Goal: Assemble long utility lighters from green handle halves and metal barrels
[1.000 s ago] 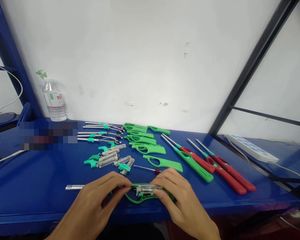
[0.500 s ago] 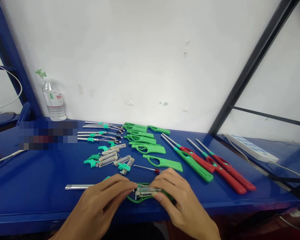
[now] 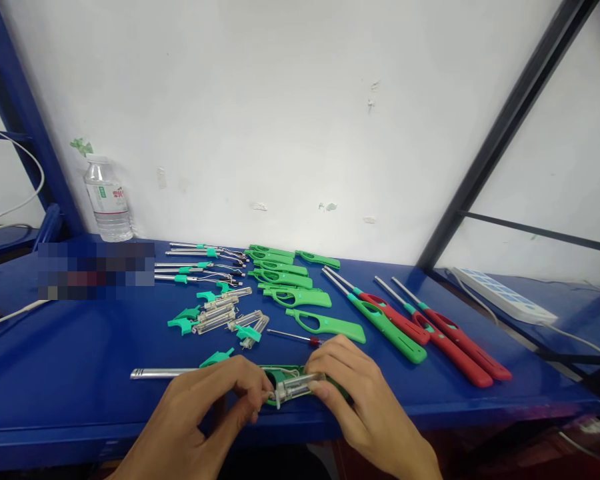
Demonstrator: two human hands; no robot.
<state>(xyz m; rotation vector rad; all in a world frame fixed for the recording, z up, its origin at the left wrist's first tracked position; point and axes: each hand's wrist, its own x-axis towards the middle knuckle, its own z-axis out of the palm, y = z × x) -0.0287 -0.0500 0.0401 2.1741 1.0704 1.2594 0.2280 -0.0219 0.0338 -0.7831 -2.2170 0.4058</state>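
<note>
One clear tank (image 3: 297,385) sits clamped in the right hand (image 3: 363,403); the left hand (image 3: 213,407), fingertips together, meets its left end; a screwdriver (image 3: 313,341) lies beyond the tank.

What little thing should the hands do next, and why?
I'd guess the right hand should gently turn the clear tank to line up with the green shell. Right now the tank sits slantwise over the shell, pinched by that hand, while the left hand has its fingertips close to the tank's end, perhaps ready to help guide it.
</note>
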